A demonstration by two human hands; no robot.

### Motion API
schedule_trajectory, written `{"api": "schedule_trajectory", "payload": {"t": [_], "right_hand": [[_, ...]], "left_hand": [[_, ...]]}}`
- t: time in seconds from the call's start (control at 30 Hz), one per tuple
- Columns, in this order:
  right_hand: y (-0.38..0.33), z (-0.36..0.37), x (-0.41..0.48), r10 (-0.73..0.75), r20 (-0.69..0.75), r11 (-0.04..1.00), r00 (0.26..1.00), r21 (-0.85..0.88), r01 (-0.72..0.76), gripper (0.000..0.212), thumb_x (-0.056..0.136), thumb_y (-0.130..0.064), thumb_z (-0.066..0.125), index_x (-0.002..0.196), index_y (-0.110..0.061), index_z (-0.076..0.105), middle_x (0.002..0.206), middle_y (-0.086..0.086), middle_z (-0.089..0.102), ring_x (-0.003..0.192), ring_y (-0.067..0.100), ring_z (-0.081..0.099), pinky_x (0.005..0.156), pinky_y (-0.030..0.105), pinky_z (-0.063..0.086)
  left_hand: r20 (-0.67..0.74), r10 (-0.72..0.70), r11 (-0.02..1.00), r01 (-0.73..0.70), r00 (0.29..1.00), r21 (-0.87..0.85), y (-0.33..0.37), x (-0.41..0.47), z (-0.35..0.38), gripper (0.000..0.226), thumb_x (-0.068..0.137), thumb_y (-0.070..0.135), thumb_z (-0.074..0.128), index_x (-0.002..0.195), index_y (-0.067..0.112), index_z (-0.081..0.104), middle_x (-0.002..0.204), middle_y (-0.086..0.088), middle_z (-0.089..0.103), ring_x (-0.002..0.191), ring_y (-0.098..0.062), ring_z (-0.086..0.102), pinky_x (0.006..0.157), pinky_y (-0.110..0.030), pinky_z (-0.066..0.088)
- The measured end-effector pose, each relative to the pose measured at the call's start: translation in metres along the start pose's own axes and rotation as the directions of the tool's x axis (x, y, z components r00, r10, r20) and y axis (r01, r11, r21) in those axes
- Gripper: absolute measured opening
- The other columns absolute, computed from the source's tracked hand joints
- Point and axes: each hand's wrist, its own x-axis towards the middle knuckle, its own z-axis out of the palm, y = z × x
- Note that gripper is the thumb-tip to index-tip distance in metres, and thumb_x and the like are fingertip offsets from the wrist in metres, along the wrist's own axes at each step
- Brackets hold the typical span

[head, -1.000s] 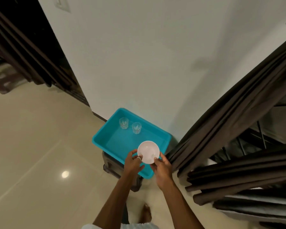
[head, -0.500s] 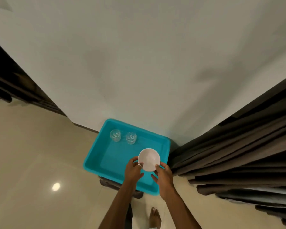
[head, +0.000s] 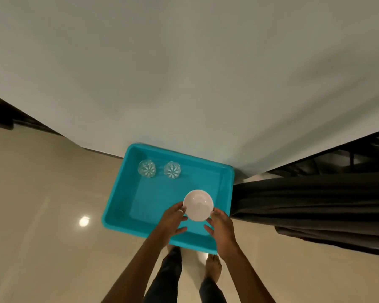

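Carrying the white bowl (head: 198, 205) between them, the left hand (head: 173, 219) and right hand (head: 222, 226) have brought it from the near edge further in over the blue tray (head: 116, 204). The fingers (head: 181, 230) of both hands stay clamped on its sides. It hangs over the near right part, well apart from the two glasses (head: 172, 170). Setting it down looks close, though I cannot tell whether it touches yet.

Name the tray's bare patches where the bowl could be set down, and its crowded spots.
Bare: the tray floor between the right glass and the white bowl; the far right corner; the near left, between its wall and the left hand. Crowded: far left by the left glass; near right, under the right hand.
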Motion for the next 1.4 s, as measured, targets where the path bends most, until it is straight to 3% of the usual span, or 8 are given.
{"api": "schedule_trajectory", "payload": {"t": [0.13,0.5,0.67,0.93,1.13,1.27,1.4], "right_hand": [[-0.002,0.009,0.027,-0.009,0.045,1.000,0.999,-0.011,0.010,0.031,0.105,-0.021,0.053,0.136,-0.019,0.057,0.133,0.005,0.061,0.116,0.023,0.064,0.101,0.048,0.054],[-0.017,0.030,0.106,-0.043,0.061,0.998,0.997,-0.052,0.046,0.033,0.105,-0.020,0.053,0.138,-0.016,0.056,0.133,0.008,0.061,0.119,0.025,0.063,0.096,0.042,0.056],[-0.017,0.035,0.121,-0.041,0.062,0.996,0.997,-0.074,0.045,0.035,0.106,-0.020,0.052,0.140,-0.015,0.054,0.134,0.007,0.060,0.116,0.022,0.063,0.095,0.041,0.056],[-0.019,0.038,0.134,-0.039,0.078,0.994,0.996,-0.098,0.047,0.040,0.106,-0.024,0.053,0.145,-0.018,0.049,0.142,0.008,0.056,0.123,0.025,0.061,0.100,0.045,0.055],[-0.019,0.039,0.138,-0.041,0.108,0.995,0.993,-0.087,0.051,0.043,0.106,-0.023,0.053,0.147,-0.020,0.045,0.143,0.007,0.054,0.126,0.024,0.059,0.102,0.047,0.055],[-0.020,0.040,0.139,-0.087,0.149,0.990,0.985,-0.095,0.102,0.043,0.105,-0.023,0.053,0.147,-0.021,0.046,0.147,0.005,0.051,0.130,0.023,0.056,0.099,0.045,0.057],[-0.019,0.041,0.136,-0.072,0.123,0.992,0.990,-0.092,0.084,0.048,0.104,-0.022,0.057,0.149,-0.017,0.041,0.151,0.007,0.046,0.130,0.024,0.055,0.099,0.046,0.056]], "left_hand": [[0.029,-0.011,0.999,0.010,1.000,0.035,0.012,0.036,0.001,0.023,0.107,0.023,0.042,0.123,0.031,0.057,0.126,0.000,0.060,0.113,-0.019,0.061,0.080,-0.034,0.057],[0.060,-0.004,0.998,0.001,0.998,0.058,0.019,0.125,0.016,0.036,0.106,0.014,0.037,0.133,0.028,0.054,0.128,-0.001,0.058,0.112,-0.019,0.061,0.085,-0.039,0.056],[0.106,0.013,0.993,-0.026,0.994,0.119,0.024,0.139,0.014,0.041,0.105,0.013,0.037,0.142,0.027,0.051,0.136,-0.001,0.057,0.116,-0.018,0.060,0.076,-0.032,0.057],[0.131,0.027,0.987,-0.047,0.991,0.155,0.030,0.155,0.019,0.048,0.103,0.005,0.042,0.145,0.028,0.047,0.142,-0.001,0.051,0.123,-0.019,0.057,0.084,-0.033,0.057],[0.185,0.030,0.983,-0.063,0.982,0.175,0.028,0.164,0.023,0.061,0.095,-0.001,0.047,0.146,0.033,0.043,0.149,-0.002,0.042,0.129,-0.021,0.051,0.076,-0.027,0.059],[0.208,0.036,0.976,-0.080,0.977,0.204,0.032,0.166,0.023,0.069,0.095,-0.001,0.049,0.151,0.037,0.034,0.153,-0.003,0.036,0.132,-0.021,0.048,0.086,-0.033,0.059],[0.159,0.026,0.969,-0.063,0.987,0.238,0.032,0.163,0.024,0.074,0.098,0.005,0.055,0.158,0.028,0.019,0.164,-0.002,0.025,0.139,-0.025,0.043,0.097,-0.039,0.055]]}}
